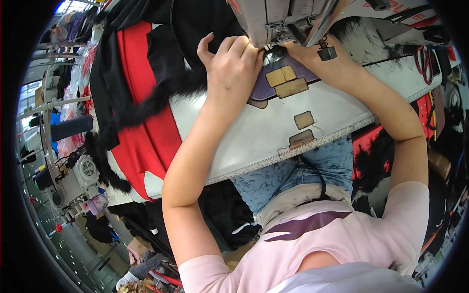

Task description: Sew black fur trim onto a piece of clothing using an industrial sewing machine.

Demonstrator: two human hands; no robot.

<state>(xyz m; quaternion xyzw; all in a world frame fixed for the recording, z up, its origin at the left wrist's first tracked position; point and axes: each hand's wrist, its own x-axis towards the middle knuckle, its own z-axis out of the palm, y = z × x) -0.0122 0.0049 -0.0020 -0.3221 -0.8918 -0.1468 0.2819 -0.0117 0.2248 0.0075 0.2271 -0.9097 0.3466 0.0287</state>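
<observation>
My left hand (231,71) is at the sewing machine (266,17) beside the needle area, fingers curled and little finger raised, over black fabric (157,51); what its fingertips grip is hidden. My right hand (305,56) reaches under the machine head from the right, its fingertips hidden. A black furry strip (149,102) runs leftward from my left hand across red fabric (137,151). The white machine table (234,151) carries a purple plate with worn tape patches (292,85) and a ruler strip along its front edge.
A pair of red-handled scissors (425,66) lies at the right. At the left are thread stands (46,110) and a small motor housing (87,168). Red and black cloth hangs below the table. Part of another person, a grey sleeve (145,267), shows at the lower left.
</observation>
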